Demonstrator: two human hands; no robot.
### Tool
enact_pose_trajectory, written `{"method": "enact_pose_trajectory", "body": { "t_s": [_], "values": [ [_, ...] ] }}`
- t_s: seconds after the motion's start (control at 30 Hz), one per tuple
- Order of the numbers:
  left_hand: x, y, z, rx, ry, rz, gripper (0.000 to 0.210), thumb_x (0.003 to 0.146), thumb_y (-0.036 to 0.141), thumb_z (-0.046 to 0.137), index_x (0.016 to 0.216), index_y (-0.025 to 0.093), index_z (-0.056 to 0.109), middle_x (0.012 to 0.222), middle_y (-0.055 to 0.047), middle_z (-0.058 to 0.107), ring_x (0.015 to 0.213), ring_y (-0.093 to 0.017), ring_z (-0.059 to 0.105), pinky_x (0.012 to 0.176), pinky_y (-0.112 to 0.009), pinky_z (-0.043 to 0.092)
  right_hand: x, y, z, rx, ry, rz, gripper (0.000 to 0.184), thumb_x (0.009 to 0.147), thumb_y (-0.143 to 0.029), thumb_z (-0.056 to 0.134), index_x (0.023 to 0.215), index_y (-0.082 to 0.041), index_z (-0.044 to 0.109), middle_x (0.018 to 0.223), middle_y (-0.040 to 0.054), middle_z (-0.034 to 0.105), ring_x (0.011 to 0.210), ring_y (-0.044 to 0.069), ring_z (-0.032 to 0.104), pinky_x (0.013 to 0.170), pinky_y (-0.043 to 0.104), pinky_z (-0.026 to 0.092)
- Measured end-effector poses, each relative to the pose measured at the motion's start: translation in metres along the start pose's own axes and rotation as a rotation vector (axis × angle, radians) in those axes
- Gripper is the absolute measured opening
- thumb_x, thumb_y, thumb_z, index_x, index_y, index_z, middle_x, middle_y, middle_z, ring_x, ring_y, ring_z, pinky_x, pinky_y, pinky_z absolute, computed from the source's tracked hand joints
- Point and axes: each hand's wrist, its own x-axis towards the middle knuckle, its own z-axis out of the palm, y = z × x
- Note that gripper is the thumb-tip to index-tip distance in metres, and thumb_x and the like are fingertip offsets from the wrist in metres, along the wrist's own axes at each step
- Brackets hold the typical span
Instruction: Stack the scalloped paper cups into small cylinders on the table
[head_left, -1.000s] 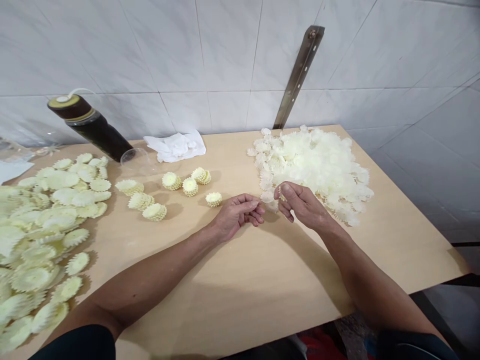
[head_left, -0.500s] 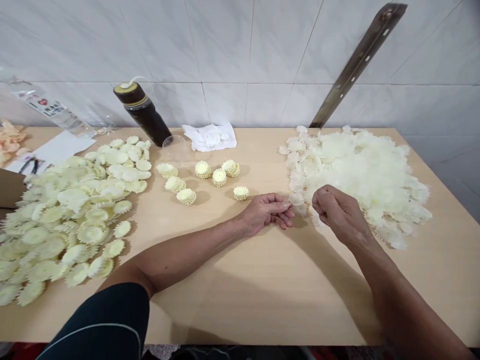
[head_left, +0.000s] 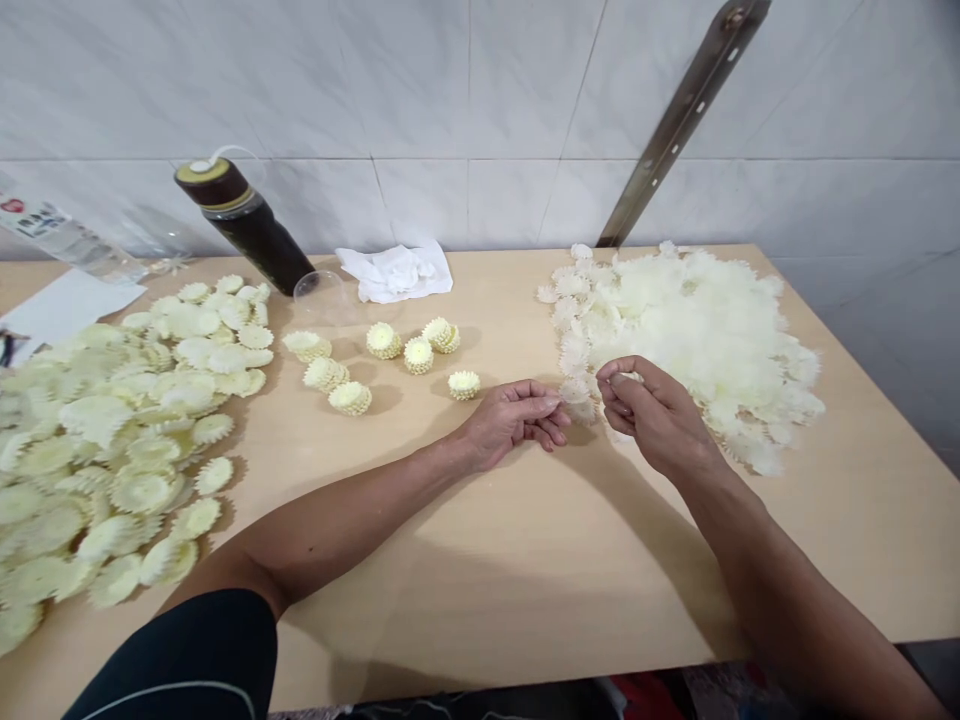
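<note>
Above the table's middle, my left hand (head_left: 514, 425) holds thumb and forefinger pressed together, with the other fingers loosely curled. What sits in that pinch, if anything, is too small to make out. My right hand (head_left: 660, 415) is closed in a pinch at the near edge of a heap of thin, pale, scalloped petal discs (head_left: 690, 330). Its fingers cover whatever they hold. A few loose translucent discs (head_left: 576, 362) lie between the two hands. Just left of my left hand stands a small pale-yellow layered flower head (head_left: 463, 385), and several similar flower heads (head_left: 350, 398) are grouped beyond it.
A wide pile of pale-yellow serrated petal cups (head_left: 142, 490) covers the left side. Along the wall are a dark drink bottle (head_left: 259, 235), a clear plastic lid (head_left: 322, 295), crumpled tissue (head_left: 397, 272) and a clear water bottle (head_left: 67, 238). A slotted metal bar (head_left: 682, 130) leans there.
The whole view has shifted, so most things appear farther left. My right hand has turned slightly, its thumb and forefinger now showing in a pinch. My left hand keeps its pinch.
</note>
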Motion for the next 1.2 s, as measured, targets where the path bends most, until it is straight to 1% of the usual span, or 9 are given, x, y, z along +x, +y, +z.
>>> {"method": "enact_pose_trajectory", "body": {
  "t_s": [0.1,0.2,0.3,0.37,0.43,0.5,0.77,1.03,1.2],
  "values": [
    [0.001,0.001,0.000,0.009,0.009,-0.009,0.042,0.075,0.041,0.094,0.094,0.012,0.070,0.089,-0.010,0.078,0.068,-0.018,0.076,0.060,-0.026,0.056,-0.001,-0.001,0.006,0.113,0.035,0.008,0.029,0.102,-0.051,0.068,0.094,-0.023,0.063,0.062,-0.0087,0.030,0.050,0.008,0.023,0.044,0.023,0.021],
    [0.002,0.001,0.000,0.016,0.017,-0.008,0.042,0.075,0.041,0.094,0.093,0.012,0.070,0.089,-0.009,0.078,0.067,-0.018,0.076,0.059,-0.026,0.056,-0.001,0.002,0.012,0.156,-0.005,-0.009,0.037,0.103,-0.059,0.065,0.092,-0.024,0.060,0.059,-0.0104,0.025,0.048,0.008,0.020,0.043,0.023,0.021],
    [0.002,0.001,0.002,0.034,0.038,0.020,0.043,0.074,0.041,0.094,0.097,0.012,0.071,0.091,-0.009,0.077,0.067,-0.018,0.076,0.060,-0.027,0.057,-0.002,0.003,0.015,0.105,-0.112,-0.050,0.038,0.105,-0.062,0.060,0.101,-0.024,0.063,0.063,-0.0066,0.043,0.050,0.011,0.041,0.046,0.024,0.037],
    [0.001,0.000,0.004,0.056,0.057,0.054,0.046,0.073,0.041,0.095,0.101,0.012,0.071,0.096,-0.009,0.077,0.068,-0.017,0.075,0.062,-0.028,0.059,-0.004,0.002,0.015,0.026,-0.172,-0.128,0.038,0.105,-0.062,0.059,0.113,-0.024,0.064,0.083,0.0015,0.065,0.068,0.015,0.062,0.062,0.030,0.054],
    [-0.001,0.000,0.006,0.092,0.070,0.087,0.049,0.073,0.041,0.096,0.105,0.013,0.070,0.098,-0.008,0.077,0.069,-0.017,0.075,0.065,-0.030,0.060,-0.007,0.000,0.014,-0.054,-0.163,-0.210,0.041,0.105,-0.061,0.061,0.125,-0.025,0.059,0.108,0.0082,0.074,0.086,0.019,0.070,0.076,0.035,0.060],
    [-0.003,-0.001,0.008,0.136,0.073,0.110,0.050,0.074,0.042,0.095,0.107,0.013,0.070,0.098,-0.008,0.076,0.070,-0.017,0.075,0.067,-0.032,0.061,-0.009,-0.003,0.011,-0.139,-0.101,-0.235,0.043,0.103,-0.062,0.062,0.126,-0.026,0.057,0.115,0.0103,0.077,0.087,0.021,0.072,0.075,0.036,0.060],
    [-0.006,-0.003,0.011,0.290,0.013,0.151,0.050,0.081,0.047,0.091,0.114,0.015,0.071,0.096,-0.009,0.077,0.081,-0.021,0.076,0.069,-0.031,0.062,-0.007,-0.003,0.012,-0.444,0.039,-0.319,0.041,0.100,-0.062,0.067,0.090,-0.024,0.080,0.089,0.0087,0.075,0.085,0.024,0.069,0.074,0.037,0.056],
    [-0.004,-0.006,0.010,0.324,0.087,0.119,0.052,0.083,0.057,0.088,0.104,0.012,0.072,0.074,-0.007,0.076,0.063,-0.016,0.071,0.063,-0.026,0.055,-0.006,0.001,0.016,-0.301,-0.029,-0.090,0.044,0.099,-0.064,0.066,0.097,-0.021,0.074,0.074,0.0018,0.070,0.053,0.015,0.061,0.052,0.030,0.051],
    [-0.002,-0.006,0.009,0.308,0.162,0.175,0.054,0.082,0.058,0.088,0.106,0.011,0.075,0.074,-0.007,0.077,0.061,-0.015,0.069,0.063,-0.026,0.055,-0.006,-0.003,0.011,-0.247,-0.140,-0.063,0.046,0.095,-0.064,0.071,0.109,-0.020,0.073,0.090,0.0056,0.074,0.067,0.017,0.066,0.051,0.027,0.056]
  ]
}}
